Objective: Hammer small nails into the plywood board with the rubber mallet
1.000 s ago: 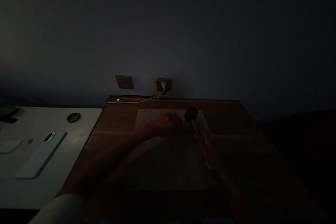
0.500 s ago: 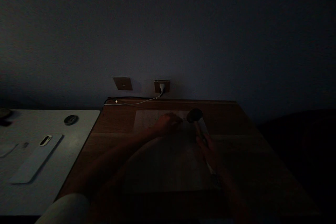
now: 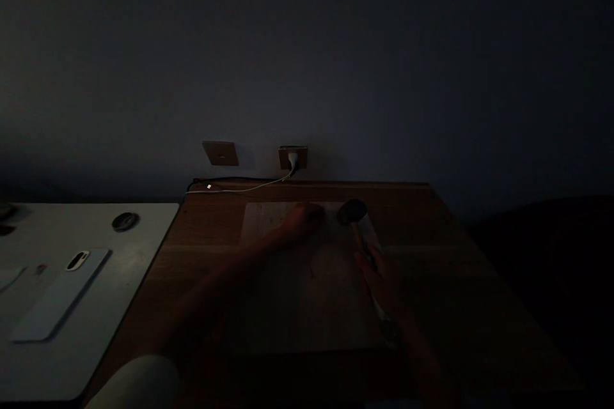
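Note:
The view is very dark. My right hand (image 3: 381, 275) is wrapped round the wooden handle of a mallet (image 3: 354, 211), whose dark round head lies over the upper right of a pale board (image 3: 330, 307). Near the board's far edge is my left hand (image 3: 303, 220), its fingers bent together; whether they hold anything small is too dark to tell. A small dark mark or item (image 3: 312, 273) shows on the board below my left hand. Other tiny marks are near the board's upper left.
The board rests on a wooden table (image 3: 187, 262). A white table (image 3: 115, 300) at the left carries a phone (image 3: 62, 297) and a round dark object (image 3: 125, 222). Behind, a cable (image 3: 249, 189) runs to a wall socket (image 3: 293, 158).
My left hand has shifted slightly left, away from the mallet head, and its fingers look more curled. A small dark mark on the board is now visible. The mallet has barely moved.

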The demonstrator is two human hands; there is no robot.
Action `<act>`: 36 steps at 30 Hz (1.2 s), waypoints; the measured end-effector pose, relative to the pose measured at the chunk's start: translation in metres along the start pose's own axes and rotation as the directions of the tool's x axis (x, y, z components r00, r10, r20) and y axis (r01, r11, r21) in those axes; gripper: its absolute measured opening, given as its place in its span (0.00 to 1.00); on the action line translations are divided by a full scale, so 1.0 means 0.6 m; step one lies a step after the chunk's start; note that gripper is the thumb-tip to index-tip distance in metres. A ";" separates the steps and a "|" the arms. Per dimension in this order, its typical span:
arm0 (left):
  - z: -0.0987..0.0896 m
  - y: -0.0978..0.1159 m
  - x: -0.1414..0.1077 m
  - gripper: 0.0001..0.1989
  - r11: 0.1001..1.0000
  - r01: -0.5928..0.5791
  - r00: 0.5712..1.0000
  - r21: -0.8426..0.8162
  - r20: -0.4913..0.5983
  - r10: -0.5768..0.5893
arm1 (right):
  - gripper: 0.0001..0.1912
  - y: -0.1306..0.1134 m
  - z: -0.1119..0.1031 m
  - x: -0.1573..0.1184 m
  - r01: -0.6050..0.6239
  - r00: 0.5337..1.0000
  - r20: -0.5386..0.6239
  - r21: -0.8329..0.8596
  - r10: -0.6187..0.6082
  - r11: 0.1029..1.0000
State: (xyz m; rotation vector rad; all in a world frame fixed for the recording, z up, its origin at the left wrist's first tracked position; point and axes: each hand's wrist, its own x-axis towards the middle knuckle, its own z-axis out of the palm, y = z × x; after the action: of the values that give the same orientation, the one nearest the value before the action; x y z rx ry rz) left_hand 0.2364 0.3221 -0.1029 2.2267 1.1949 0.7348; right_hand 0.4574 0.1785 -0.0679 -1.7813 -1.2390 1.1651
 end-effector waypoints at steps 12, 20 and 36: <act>0.004 -0.001 0.001 0.09 1.000 -0.026 1.000 -0.001 0.014 0.026 | 0.32 -0.004 0.007 0.006 0.082 0.996 0.027 -0.057 -0.080 0.995; 0.005 0.001 -0.004 0.22 0.995 0.026 1.000 -0.101 -0.013 -0.028 | 0.34 -0.040 0.028 0.008 0.097 0.993 0.071 -0.089 -0.091 0.991; -0.072 0.027 -0.071 0.16 0.922 -0.315 0.948 0.226 0.117 0.296 | 0.39 -0.018 0.036 0.013 0.060 0.997 0.055 -0.119 -0.054 0.991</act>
State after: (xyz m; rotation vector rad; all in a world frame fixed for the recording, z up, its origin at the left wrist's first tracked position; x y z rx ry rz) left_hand 0.1971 0.2854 -0.0703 2.6611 0.9491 0.6339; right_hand 0.4350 0.1903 -0.0687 -1.8004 -1.4079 1.1318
